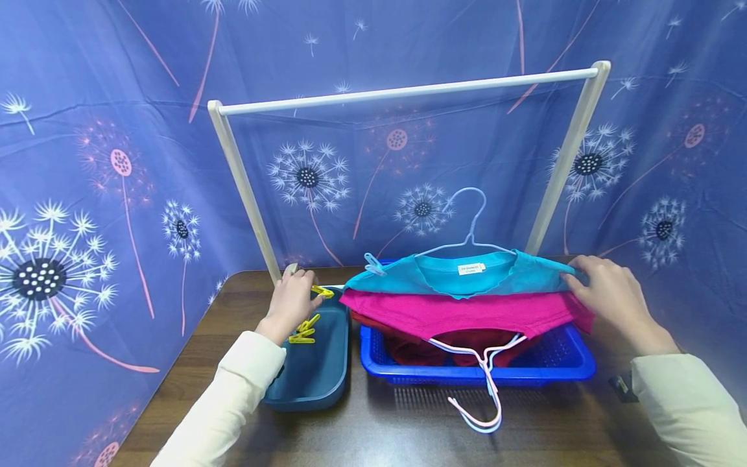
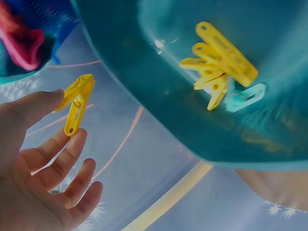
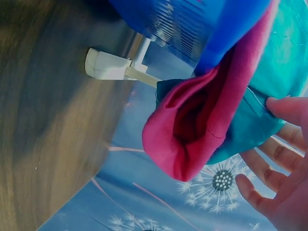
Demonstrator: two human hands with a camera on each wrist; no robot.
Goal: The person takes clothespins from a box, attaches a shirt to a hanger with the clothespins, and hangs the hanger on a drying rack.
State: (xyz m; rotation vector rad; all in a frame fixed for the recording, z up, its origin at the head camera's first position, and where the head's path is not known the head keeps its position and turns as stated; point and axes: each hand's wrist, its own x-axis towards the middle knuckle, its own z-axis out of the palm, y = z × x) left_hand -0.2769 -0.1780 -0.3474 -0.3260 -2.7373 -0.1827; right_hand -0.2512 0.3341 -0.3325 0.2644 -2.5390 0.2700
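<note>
My left hand [image 1: 290, 299], over the far end of the dark teal tray [image 1: 335, 379], pinches a yellow clothespin [image 2: 79, 101] between thumb and fingers. At the other side, my right hand [image 1: 613, 292] holds the sleeve edge of a teal shirt [image 1: 533, 275], its thumb on the cloth in the right wrist view. The shirt is on a light blue hanger [image 1: 471, 224] with its hook up, and a pale blue clothespin [image 1: 374, 264] sits at its left shoulder. Beneath it lies a magenta garment [image 1: 382, 311].
A blue basket [image 1: 478, 374] holds dark red cloth [image 1: 408, 347] under the garments. Pink and blue hanger hooks [image 1: 489, 383] hang over its front rim. Several yellow clothespins [image 2: 224, 60] and a mint one [image 2: 246, 97] lie in the tray. Behind stands a rack with a white bar [image 1: 408, 93].
</note>
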